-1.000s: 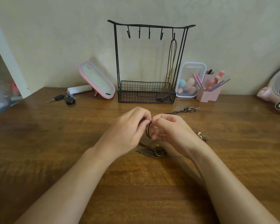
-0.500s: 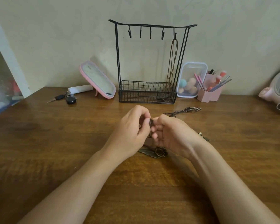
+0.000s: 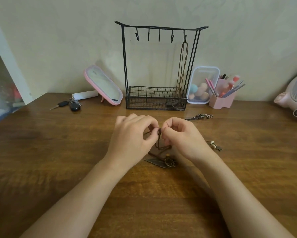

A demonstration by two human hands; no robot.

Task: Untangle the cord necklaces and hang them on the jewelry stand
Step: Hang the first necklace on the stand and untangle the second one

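A black wire jewelry stand (image 3: 124,66) with a row of hooks and a mesh basket stands at the back of the wooden desk. One brown cord necklace (image 3: 183,66) hangs from its rightmost hook, its pendant lying in the basket. In front of the stand, my left hand (image 3: 132,143) and my right hand (image 3: 183,138) both pinch a dark brown cord (image 3: 159,143) between fingertips, close together. Its loops droop to the desk. A metal feather pendant (image 3: 154,162) with a ring lies just below my hands. Other pendants lie at my right: one (image 3: 200,116) near the stand, another (image 3: 215,146) by my wrist.
A pink mirror (image 3: 103,87) leans left of the stand, with car keys (image 3: 70,105) and a white tube beside it. A clear box of sponges (image 3: 201,86), a pink brush holder (image 3: 222,100) and a pink fan (image 3: 295,100) sit to the right. Shelving stands at far left.
My hands have drawn slightly apart, and the cord, bunched between them before, now shows as a loose loop hanging down to the desk.
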